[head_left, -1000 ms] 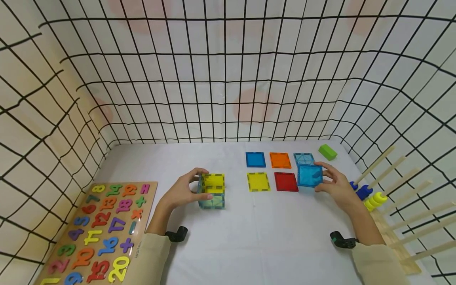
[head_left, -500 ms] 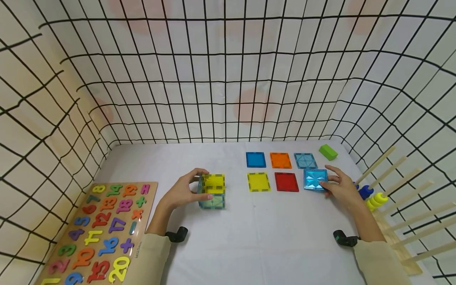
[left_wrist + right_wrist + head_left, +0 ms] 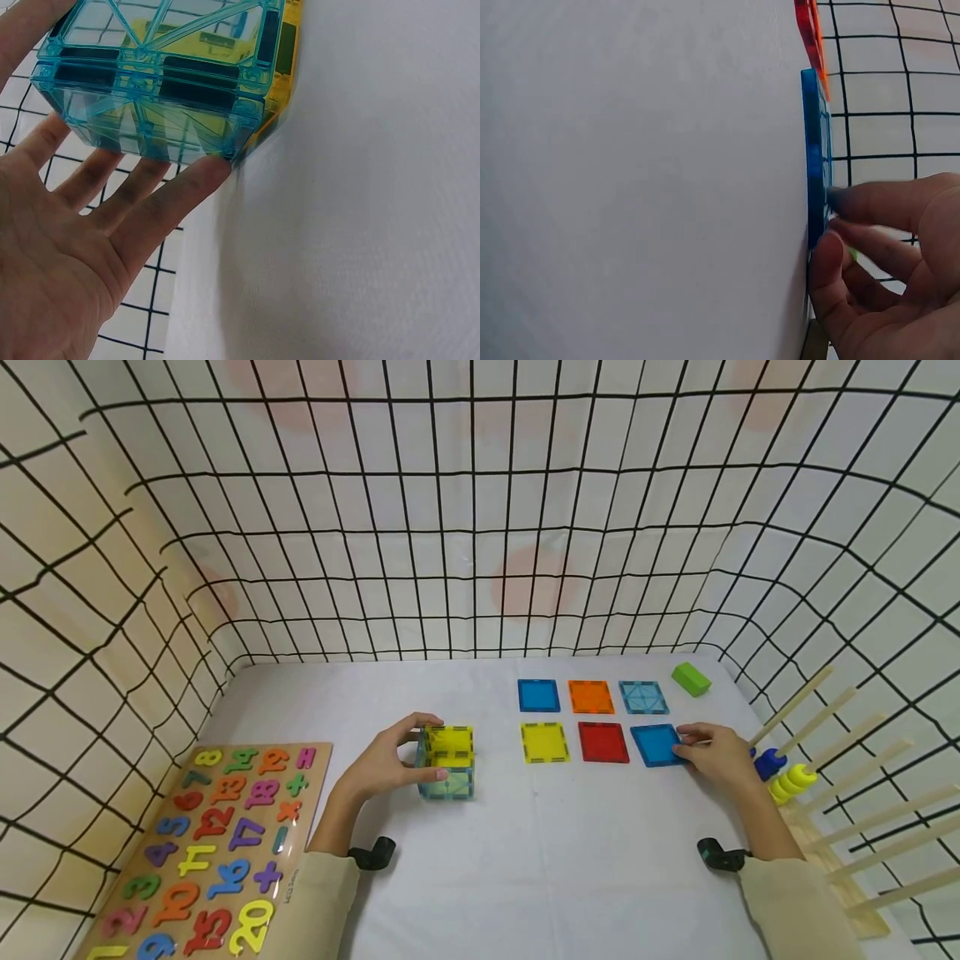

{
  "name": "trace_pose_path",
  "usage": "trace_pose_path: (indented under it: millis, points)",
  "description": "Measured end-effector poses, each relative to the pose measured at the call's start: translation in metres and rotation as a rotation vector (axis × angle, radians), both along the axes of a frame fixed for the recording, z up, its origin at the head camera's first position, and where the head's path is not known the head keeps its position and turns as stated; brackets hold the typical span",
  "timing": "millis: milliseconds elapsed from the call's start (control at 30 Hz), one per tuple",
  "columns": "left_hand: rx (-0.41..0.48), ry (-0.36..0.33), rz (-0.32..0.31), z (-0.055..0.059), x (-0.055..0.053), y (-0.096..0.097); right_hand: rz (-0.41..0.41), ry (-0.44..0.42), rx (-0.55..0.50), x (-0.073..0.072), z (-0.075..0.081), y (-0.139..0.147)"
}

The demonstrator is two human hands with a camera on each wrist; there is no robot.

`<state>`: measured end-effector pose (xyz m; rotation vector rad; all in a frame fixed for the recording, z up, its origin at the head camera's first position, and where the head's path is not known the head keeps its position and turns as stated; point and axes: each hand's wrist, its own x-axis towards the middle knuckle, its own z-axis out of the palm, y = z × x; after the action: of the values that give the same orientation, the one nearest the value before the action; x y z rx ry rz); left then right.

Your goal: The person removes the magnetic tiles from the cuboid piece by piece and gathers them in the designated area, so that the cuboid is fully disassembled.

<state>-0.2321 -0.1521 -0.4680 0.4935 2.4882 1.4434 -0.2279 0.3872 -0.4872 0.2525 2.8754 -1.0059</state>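
We note left hand [image 3: 382,762] grasping tile cube [image 3: 447,762] at table [image 3: 525,860] centre, part-built by our judgement. Right hand [image 3: 716,756] pinching blue tile [image 3: 657,744] lying flat beside red tile [image 3: 602,742]; five loose tiles unused.

The head view looks forward and down from above the white table [image 3: 525,860], taking in both hands, with the grid-lined walls from nine round to three o'clock. The left wrist camera sits very close under the left hand [image 3: 67,255], facing the translucent cyan-and-yellow tile cube [image 3: 165,82], which the head view shows at centre [image 3: 446,762]. The right wrist camera skims the tabletop, close to the right hand [image 3: 885,292] at the flat blue square tile [image 3: 815,150], seen in the head view at three o'clock [image 3: 656,744].
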Motion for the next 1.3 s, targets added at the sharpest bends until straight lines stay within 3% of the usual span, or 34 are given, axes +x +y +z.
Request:
trace_pose_path:
  millis: [200, 767, 967, 1133, 1300]
  points:
    - [0.005, -0.001, 0.003, -0.001, 0.0, -0.001, -0.009, 0.047, 0.047, 0.0, -0.001, -0.005]
    - [0.007, 0.03, -0.019, -0.002, 0.002, -0.004, -0.079, 0.111, 0.053, 0.008, 0.004, -0.015]
    - [0.027, 0.049, -0.036, -0.002, 0.002, -0.006, 0.037, 0.23, -0.031, 0.007, 0.013, -0.035]
    - [0.01, 0.054, -0.013, -0.003, 0.0, -0.003, 0.128, 0.237, -0.126, 0.003, 0.017, -0.061]
    - [-0.006, 0.05, 0.017, -0.004, -0.002, 0.0, 0.166, 0.213, -0.203, 0.002, 0.021, -0.091]
